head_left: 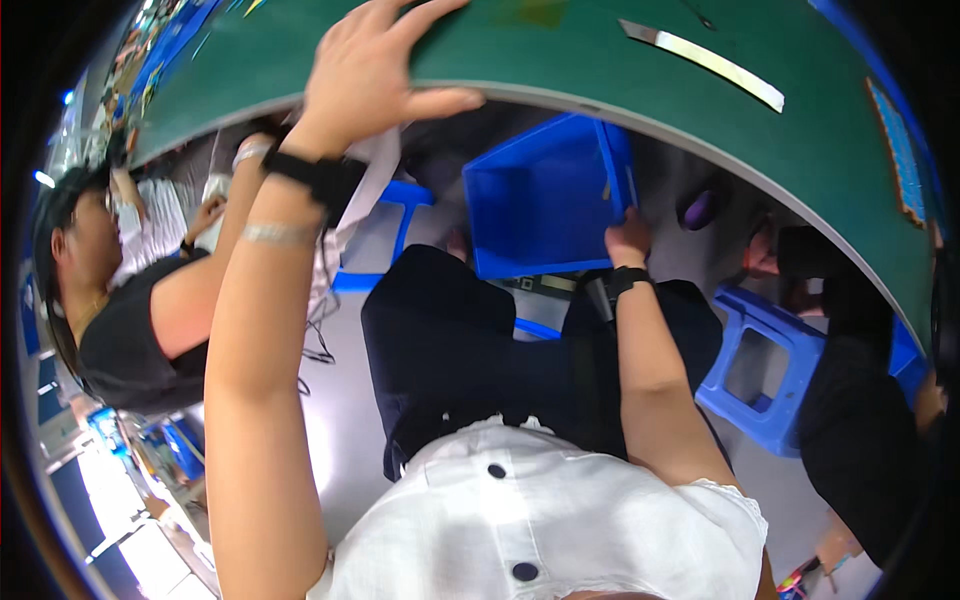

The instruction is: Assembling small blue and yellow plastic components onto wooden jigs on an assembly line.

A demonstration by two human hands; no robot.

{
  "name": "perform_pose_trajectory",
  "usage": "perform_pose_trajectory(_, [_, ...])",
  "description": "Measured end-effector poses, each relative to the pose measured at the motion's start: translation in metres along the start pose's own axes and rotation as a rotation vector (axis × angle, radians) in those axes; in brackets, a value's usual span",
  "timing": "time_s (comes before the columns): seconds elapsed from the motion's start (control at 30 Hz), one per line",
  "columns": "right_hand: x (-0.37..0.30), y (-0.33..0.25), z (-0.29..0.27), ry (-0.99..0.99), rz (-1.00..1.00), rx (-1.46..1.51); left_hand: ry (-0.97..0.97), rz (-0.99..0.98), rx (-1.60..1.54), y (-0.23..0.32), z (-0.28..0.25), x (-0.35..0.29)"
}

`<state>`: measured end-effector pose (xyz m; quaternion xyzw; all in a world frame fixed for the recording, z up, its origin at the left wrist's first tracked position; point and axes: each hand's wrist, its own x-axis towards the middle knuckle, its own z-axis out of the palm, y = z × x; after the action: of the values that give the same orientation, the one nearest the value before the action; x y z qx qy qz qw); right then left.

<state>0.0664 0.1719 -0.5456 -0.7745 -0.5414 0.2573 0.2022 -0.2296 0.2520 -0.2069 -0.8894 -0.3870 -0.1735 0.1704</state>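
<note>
My left hand [365, 85] rests at the near edge of the green-topped table [560, 55], its fingers spread and its thumb stretched to the right along the edge. Nothing shows in it. Below the table edge, a blue plastic bin [540, 195] sits tilted in front of my knees, its open side toward me. My right hand [630, 240] grips the bin's right wall near the lower right corner. No contents show inside the bin. Black bands circle both my wrists.
A blade with a white handle [715, 68] lies on the table, and a blue-and-brown strip [897, 150] at its right edge. Blue stools stand right [765, 370] and left [405, 210]. A person [130, 300] sits at left; another's dark-clothed legs [850, 400] are at right.
</note>
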Motion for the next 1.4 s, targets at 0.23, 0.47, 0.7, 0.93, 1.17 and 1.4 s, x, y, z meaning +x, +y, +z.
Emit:
perform_pose_trajectory(0.23, [-0.117, -0.057, -0.162, 0.013, -0.138, -0.082, 0.172, -0.356, 0.075, 0.051, -0.065, -0.101])
perform_pose_trajectory(0.47, [-0.293, -0.082, -0.258, -0.022, -0.153, 0.155, -0.073, -0.3, -0.461, 0.129, -0.083, -0.236])
perform_pose_trajectory(0.7, [-0.427, -0.053, -0.303, 0.091, -0.076, 0.124, -0.587, -0.331, -0.471, 0.184, -0.071, -0.255])
perform_pose_trajectory(0.93, [-0.499, -0.029, -0.343, 0.19, -0.059, 0.37, -0.607, -0.336, -0.407, 0.256, -0.026, -0.225])
perform_pose_trajectory(1.17, [-0.546, -0.008, -0.356, 0.147, 0.01, 0.438, -0.604, -0.489, -0.461, 0.293, 0.005, -0.231])
perform_pose_trajectory(1.4, [-0.549, -0.019, -0.353, 0.135, 0.114, 0.512, -0.652, -0.522, -0.371, 0.306, -0.012, -0.242])
